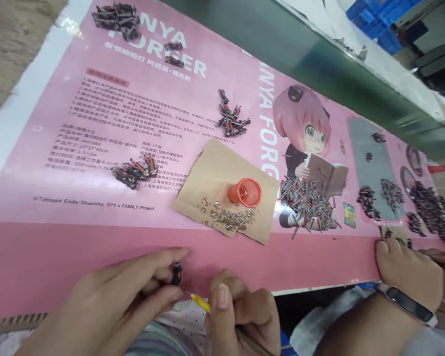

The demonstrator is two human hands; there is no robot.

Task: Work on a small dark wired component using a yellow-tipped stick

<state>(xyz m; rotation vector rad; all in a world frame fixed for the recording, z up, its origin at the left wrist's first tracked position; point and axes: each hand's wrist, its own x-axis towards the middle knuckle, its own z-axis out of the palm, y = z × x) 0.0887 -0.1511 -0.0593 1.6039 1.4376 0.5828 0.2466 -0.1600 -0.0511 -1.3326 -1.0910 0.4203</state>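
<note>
While the left hand (114, 306) pinches a small black part (176, 273) between thumb and fingertips at the near edge of the table, the right hand (241, 316) is clenched round a tool with a yellow tip (200, 302); that tip points toward the part from just beside it, and whether they touch cannot be told. Both hands sit low over the plain pink strip of a printed pink sheet (77, 257) that covers the table.

Beyond the hands, a brown card (215, 170) lies on the sheet. On it stands an orange cup (245, 192), tipped on its side with its mouth to the right, and a scatter of small screws (230, 217) lies just in front of the cup. Right of the card is a heap of dark pins (307, 200). Small clusters of black-and-red parts (135, 171) lie to the left of the card, with more behind it (232, 120) and at the far corner (117, 19).

At the right edge, another person's hand (408, 277), wearing a wristband (408, 302), rests on the sheet's near edge, close to further piles of dark pieces (428, 202). Nothing lies between the hands and the card.
</note>
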